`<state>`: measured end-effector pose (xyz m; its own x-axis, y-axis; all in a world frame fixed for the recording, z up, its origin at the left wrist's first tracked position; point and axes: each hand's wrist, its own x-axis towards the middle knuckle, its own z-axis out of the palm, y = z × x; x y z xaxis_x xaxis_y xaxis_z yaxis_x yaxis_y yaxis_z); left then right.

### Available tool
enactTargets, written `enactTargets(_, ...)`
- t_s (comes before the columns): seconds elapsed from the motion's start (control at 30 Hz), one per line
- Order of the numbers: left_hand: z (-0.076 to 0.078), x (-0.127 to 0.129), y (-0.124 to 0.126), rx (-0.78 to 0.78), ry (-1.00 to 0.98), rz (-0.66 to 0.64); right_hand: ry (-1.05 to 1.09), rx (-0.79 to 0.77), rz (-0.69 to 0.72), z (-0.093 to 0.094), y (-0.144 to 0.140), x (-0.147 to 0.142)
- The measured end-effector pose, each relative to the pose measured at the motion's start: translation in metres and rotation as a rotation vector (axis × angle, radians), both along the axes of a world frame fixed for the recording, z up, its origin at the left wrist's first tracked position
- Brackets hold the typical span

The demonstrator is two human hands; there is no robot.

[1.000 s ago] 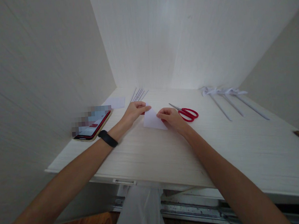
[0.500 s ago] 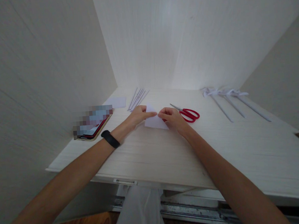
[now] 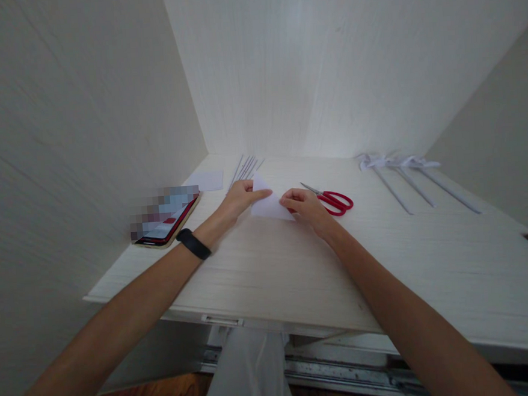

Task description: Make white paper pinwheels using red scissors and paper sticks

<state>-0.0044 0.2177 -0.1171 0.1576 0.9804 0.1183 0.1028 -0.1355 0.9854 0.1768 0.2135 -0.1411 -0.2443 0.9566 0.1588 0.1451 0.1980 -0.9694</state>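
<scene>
Your arms reach out over the pale desk (image 3: pixel 296 268), meeting near its middle. Your left hand (image 3: pixel 241 196), a black band (image 3: pixel 193 244) on its wrist, pinches the white paper (image 3: pixel 269 206) at its upper left edge; your right hand (image 3: pixel 305 204) pinches its right edge. The paper lies on the desk between them. The phone (image 3: pixel 166 226) screen is blurred, unreadable. Red scissors (image 3: pixel 334 200) lie just beside your right hand.
</scene>
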Motion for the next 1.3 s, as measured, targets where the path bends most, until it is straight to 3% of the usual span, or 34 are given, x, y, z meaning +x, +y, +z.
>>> enactTargets(0.27,-0.001,0.004,-0.006,-0.114,0.031,-0.064,0.009,0.012,-0.005,0.002,0.0,-0.001)
enactTargets(0.8,0.006,0.002,-0.006,-0.039,-0.007,0.054,0.006,0.027,0.004,0.004,0.001,-0.001)
enactTargets(1.3,0.008,0.0,-0.005,-0.015,-0.005,0.085,-0.002,0.022,0.007,0.008,-0.001,-0.002)
